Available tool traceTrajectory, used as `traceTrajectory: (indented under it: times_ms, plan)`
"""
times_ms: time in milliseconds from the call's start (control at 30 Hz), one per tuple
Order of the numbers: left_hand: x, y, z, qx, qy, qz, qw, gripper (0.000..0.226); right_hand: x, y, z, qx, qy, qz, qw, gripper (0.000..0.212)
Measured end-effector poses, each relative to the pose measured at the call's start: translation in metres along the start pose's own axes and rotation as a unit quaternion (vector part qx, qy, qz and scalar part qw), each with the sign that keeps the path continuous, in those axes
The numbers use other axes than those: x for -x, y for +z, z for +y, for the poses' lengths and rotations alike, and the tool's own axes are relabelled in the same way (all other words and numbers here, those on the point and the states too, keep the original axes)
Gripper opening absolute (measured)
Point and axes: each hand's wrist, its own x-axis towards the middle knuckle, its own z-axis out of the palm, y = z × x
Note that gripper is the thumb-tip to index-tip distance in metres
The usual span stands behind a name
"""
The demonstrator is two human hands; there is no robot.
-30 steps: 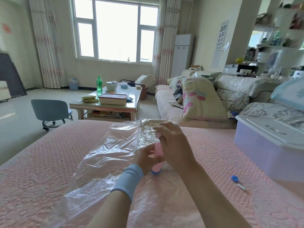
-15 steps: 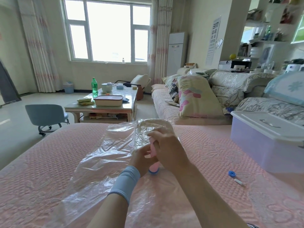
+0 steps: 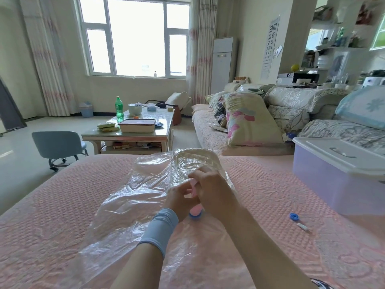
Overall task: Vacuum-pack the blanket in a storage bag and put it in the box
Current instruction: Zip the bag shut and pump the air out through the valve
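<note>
A clear plastic storage bag [image 3: 141, 197] lies crumpled and flat on the pink quilted bed [image 3: 52, 205]. A pink hand pump [image 3: 195, 209] stands upright on the bag's blue valve [image 3: 194, 216]. My left hand [image 3: 177, 199], with a blue-grey wristband, grips the pump's lower body. My right hand [image 3: 212, 190] is curled round the pump's upper part. The lilac storage box [image 3: 333, 184] with its white lid on stands at the right on the bed. The blanket's own shape inside the bag I cannot make out.
A blue cap [image 3: 293, 216] and a small white piece [image 3: 302, 226] lie on the bed right of my arm. Beyond the bed stand a sofa with pillows [image 3: 248, 119], a coffee table [image 3: 133, 132] and a blue chair [image 3: 58, 144].
My head has turned a little, shifting the room to the left in view. Both hands stay on the pump; the right hand has moved slightly along it.
</note>
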Motion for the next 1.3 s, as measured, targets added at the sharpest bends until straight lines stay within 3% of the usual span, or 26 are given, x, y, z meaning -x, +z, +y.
traceTrajectory:
  times_ms: [133, 233, 300, 367, 500, 567, 633, 733, 900, 967, 1067, 1133, 1200, 1300]
  plan:
    - [-0.003, 0.001, -0.004, 0.011, 0.006, -0.001, 1.0, 0.041, -0.015, -0.04, -0.023, -0.022, -0.068, 0.129, 0.989, 0.027]
    - [-0.006, 0.004, -0.008, 0.014, 0.005, -0.015, 1.0, 0.049, -0.017, -0.067, -0.035, -0.041, -0.113, 0.275, 0.954, 0.032]
    - [-0.005, 0.006, -0.007, 0.012, 0.006, -0.017, 1.0, 0.052, -0.016, -0.065, -0.033, -0.044, -0.12, 0.326, 0.937, 0.034]
    - [-0.003, 0.007, -0.005, 0.006, 0.002, -0.018, 1.0, 0.046, -0.014, -0.045, -0.023, -0.044, -0.11, 0.306, 0.945, 0.034]
    - [0.001, 0.004, 0.002, 0.011, -0.003, -0.005, 1.0, 0.028, 0.001, 0.001, 0.001, -0.033, -0.019, 0.075, 0.996, 0.036]
    - [0.001, 0.003, 0.001, 0.009, -0.004, 0.0, 1.0, 0.035, 0.005, 0.005, 0.002, -0.024, -0.001, 0.035, 0.999, 0.03]
    - [0.0, 0.002, -0.003, 0.01, -0.005, 0.003, 1.0, 0.044, 0.0, -0.006, -0.006, -0.021, -0.018, 0.053, 0.998, 0.027]
    - [-0.002, 0.004, -0.006, 0.021, -0.005, -0.008, 1.0, 0.06, -0.014, -0.043, -0.023, -0.002, -0.071, 0.15, 0.986, 0.026]
    - [-0.002, 0.007, -0.002, 0.022, 0.002, -0.013, 1.0, 0.053, -0.02, -0.073, -0.034, -0.005, -0.11, 0.317, 0.942, 0.027]
    - [-0.001, 0.006, -0.002, 0.022, 0.007, -0.016, 1.0, 0.046, -0.018, -0.048, -0.024, -0.004, -0.09, 0.288, 0.953, 0.031]
    - [0.003, 0.003, 0.003, 0.023, -0.009, -0.009, 1.0, 0.029, -0.003, -0.002, -0.003, -0.008, -0.011, 0.104, 0.994, 0.035]
    - [0.006, 0.002, 0.006, 0.014, -0.011, -0.002, 1.0, 0.026, 0.005, 0.011, 0.004, -0.019, 0.022, 0.037, 0.999, 0.028]
    - [0.005, 0.002, 0.004, 0.015, -0.01, 0.005, 1.0, 0.036, 0.002, 0.006, 0.0, -0.012, 0.002, 0.042, 0.999, 0.021]
    - [0.003, 0.002, 0.0, 0.023, -0.003, 0.003, 1.0, 0.046, -0.009, -0.024, -0.016, 0.01, -0.057, 0.129, 0.99, 0.015]
